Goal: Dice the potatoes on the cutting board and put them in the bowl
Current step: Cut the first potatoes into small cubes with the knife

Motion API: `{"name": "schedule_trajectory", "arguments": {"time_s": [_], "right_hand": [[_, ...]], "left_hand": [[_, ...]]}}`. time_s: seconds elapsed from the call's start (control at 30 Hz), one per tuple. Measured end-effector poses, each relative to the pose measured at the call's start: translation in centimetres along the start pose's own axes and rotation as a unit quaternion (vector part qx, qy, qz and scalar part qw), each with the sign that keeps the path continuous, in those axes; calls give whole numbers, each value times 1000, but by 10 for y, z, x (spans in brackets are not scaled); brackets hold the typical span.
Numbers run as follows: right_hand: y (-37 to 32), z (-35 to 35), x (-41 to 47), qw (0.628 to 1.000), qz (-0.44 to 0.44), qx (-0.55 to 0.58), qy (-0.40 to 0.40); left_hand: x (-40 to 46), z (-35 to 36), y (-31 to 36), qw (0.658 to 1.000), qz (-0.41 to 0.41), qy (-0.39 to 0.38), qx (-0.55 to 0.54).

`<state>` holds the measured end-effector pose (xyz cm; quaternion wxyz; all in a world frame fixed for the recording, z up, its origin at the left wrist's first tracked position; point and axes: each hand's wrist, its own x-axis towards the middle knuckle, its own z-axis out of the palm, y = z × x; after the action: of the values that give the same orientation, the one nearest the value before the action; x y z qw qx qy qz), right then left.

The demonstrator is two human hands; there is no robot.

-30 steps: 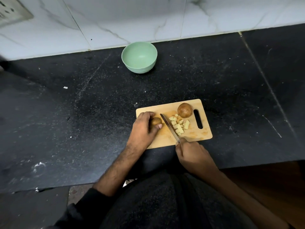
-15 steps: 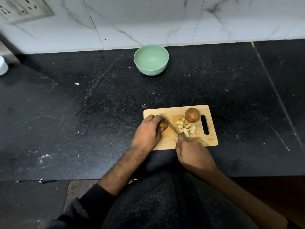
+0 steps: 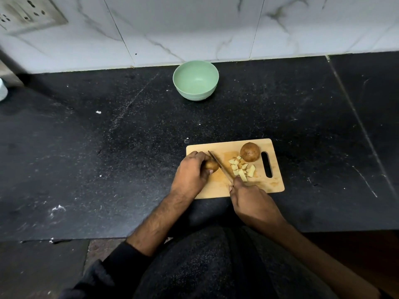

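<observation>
Slicing is the step in hand: the left hand (image 3: 192, 172) is curled over a potato piece (image 3: 211, 165) near the left end of the wooden cutting board (image 3: 274, 184), pinning it down, while the right hand (image 3: 251, 200) is closed around the handle of a knife (image 3: 220, 167) whose blade lies just against that piece's right side. Whether the edge has bitten in is, I think, too small to tell. A loose heap of diced potato (image 3: 241, 168) sits mid-board, with a whole-looking potato (image 3: 250, 152) beyond it by the handle slot. The green bowl (image 3: 195, 94), empty, stands well apart near the wall. Next calls for a downward cut clear of the left fingertips.
</observation>
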<state>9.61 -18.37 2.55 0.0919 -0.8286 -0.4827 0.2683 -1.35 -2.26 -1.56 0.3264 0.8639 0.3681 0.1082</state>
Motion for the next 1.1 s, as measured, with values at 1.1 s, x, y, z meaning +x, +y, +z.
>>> {"name": "schedule_trajectory", "arguments": {"time_s": [1.1], "right_hand": [[-1, -5, -2, 1000, 15, -8, -13]], "left_hand": [[-15, 0, 2, 998, 11, 38, -42]]}}
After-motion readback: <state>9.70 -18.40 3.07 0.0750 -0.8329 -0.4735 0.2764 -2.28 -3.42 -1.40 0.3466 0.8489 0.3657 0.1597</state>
